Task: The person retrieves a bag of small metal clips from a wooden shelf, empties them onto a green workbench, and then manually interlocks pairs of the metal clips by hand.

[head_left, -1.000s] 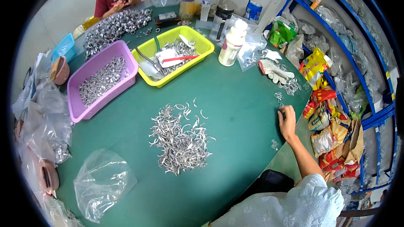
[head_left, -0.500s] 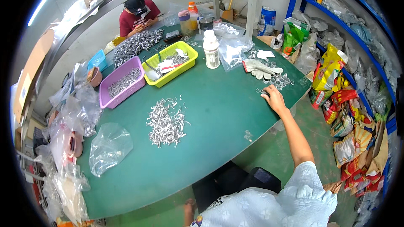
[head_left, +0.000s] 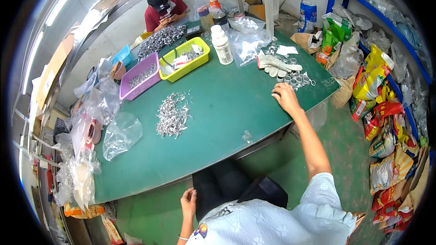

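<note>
- Head view: the yellow tray (head_left: 205, 58), a shallow plastic rectangle, holds loose shiny metal bits and a red-handled tool. Just beside it on the left, the purple tray (head_left: 131, 91), also plastic and rectangular, holds a thin layer of small silvery parts.
- One white plastic bottle (head_left: 222, 45) stands upright by the yellow tray's right end. Two smaller bottles stand behind it, one with an orange cap.
- One loose heap of bent silvery metal pieces (head_left: 171, 114) lies on the green table (head_left: 227, 109), near the middle.
- A clear crumpled plastic bag (head_left: 119, 134) lies left of the heap; many more such bags pile along the table's left edge.
- A pair of white knitted gloves (head_left: 277, 65) lies near the far right corner. Just in front of them lies a cluster of small metal rings (head_left: 297, 80), too small to count.
- The right hand (head_left: 285, 97) lies palm down on the table, fingers loosely spread, holding nothing, near the rings but not touching them.
- The left hand (head_left: 188, 201) hangs below the table edge beside the dark trousers, fingers relaxed and empty.
- A second person (head_left: 162, 10) in a red shirt sits at the far end beside a heap of metal rings.
</note>
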### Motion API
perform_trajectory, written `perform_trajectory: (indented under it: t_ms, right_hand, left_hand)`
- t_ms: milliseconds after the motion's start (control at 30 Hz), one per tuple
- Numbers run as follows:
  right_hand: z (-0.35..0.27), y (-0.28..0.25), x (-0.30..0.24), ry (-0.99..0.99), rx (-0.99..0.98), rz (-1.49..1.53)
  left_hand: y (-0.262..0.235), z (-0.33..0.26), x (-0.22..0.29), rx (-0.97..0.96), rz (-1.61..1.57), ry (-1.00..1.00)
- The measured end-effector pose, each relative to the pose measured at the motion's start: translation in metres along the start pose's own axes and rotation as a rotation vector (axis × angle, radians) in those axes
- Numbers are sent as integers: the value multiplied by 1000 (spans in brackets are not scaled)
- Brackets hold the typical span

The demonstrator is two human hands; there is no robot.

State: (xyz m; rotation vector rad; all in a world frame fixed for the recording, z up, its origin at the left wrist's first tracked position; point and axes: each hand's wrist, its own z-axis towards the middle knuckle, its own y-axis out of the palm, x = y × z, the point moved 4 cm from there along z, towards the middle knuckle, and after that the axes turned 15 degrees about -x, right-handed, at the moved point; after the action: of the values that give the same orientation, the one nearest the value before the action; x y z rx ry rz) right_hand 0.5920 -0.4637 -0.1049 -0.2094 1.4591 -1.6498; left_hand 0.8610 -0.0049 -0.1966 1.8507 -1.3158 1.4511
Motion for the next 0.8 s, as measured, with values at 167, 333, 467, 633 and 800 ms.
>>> perform_trajectory:
  t_ms: [167, 333, 467, 633, 800]
  right_hand:
    - [-21, -29, 16, 34, -68, 486]
    - [-28, -37, 17, -26, -161, 162]
    - [-21, -27, 17, -19, -109, 18]
    - [-18, -19, 7, -4, -76, 2]
    - [-17, -18, 10, -60, 6, 183]
  left_hand:
    - [40, -3, 40, -213, 76, 22]
    - [114, 16, 91, -618, 25, 58]
    - [180, 42, 123, -891, -104, 40]
    - [236, 66, 142, -1097, -199, -36]
    - [259, 92, 175, -1089, -295, 3]
